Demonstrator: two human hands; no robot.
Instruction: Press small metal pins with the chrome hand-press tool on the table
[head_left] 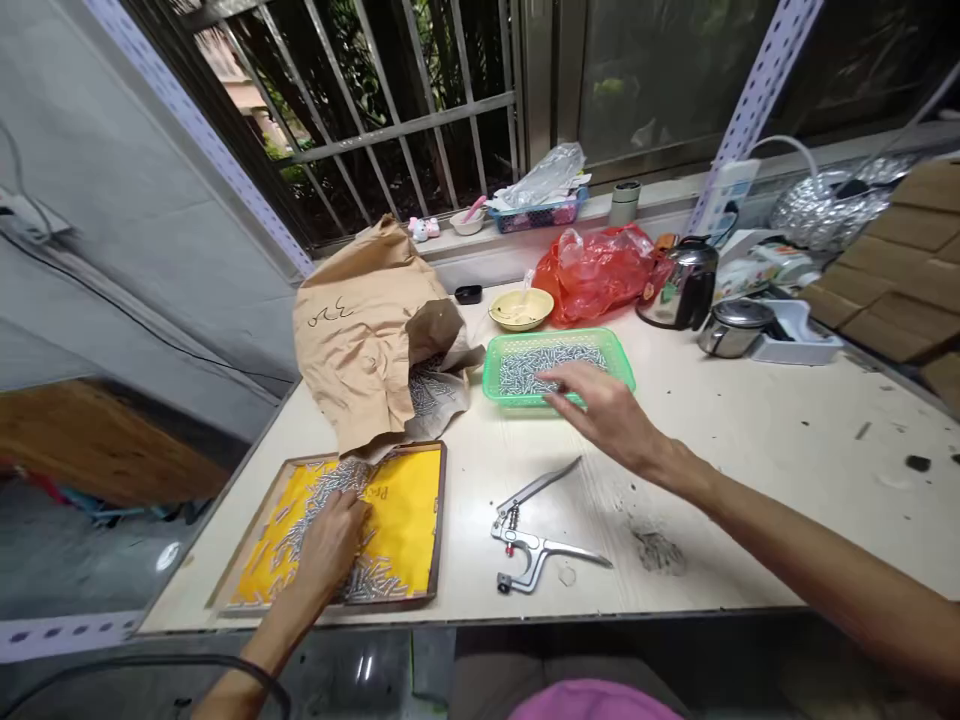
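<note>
My left hand (335, 537) rests on the small metal pins (367, 580) spread over a yellow-lined tray (442, 500). Its fingers are curled together, and what they hold, if anything, is hidden. Above the green plastic basket (624, 372), my right hand (604, 410) reaches in from the right with fingers stretched out and the thumb apart; I see nothing held in it. More silvery pins (525, 368) cover the bottom of that basket. A metal hand-press plier (534, 545) with a spring lies on the table between my hands.
Behind the tray, a brown paper bag (360, 340) lies with its mouth open, pins inside. Farther back are a yellow bowl (517, 312), a red plastic bag (592, 275), a steel kettle (682, 285) and a lidded metal pot (733, 330). Cardboard (892, 270) stands at right.
</note>
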